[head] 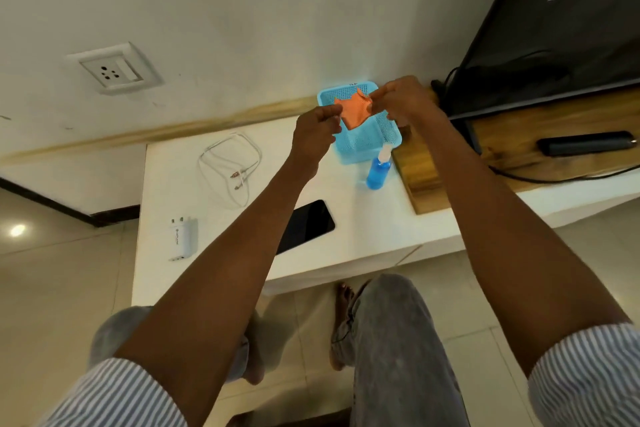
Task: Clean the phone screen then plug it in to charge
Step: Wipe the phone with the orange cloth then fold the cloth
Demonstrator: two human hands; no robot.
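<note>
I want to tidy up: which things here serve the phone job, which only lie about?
For the job: orange cloth held by both hands, spray bottle, phone, cable, charger, wall socket.
Lying about: blue basket, television, black remote.

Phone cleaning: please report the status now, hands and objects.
Both hands, left and right, pinch the orange cloth above the blue basket. Phone untouched on the table, left forearm crossing over it. Spray bottle standing nearby.
</note>
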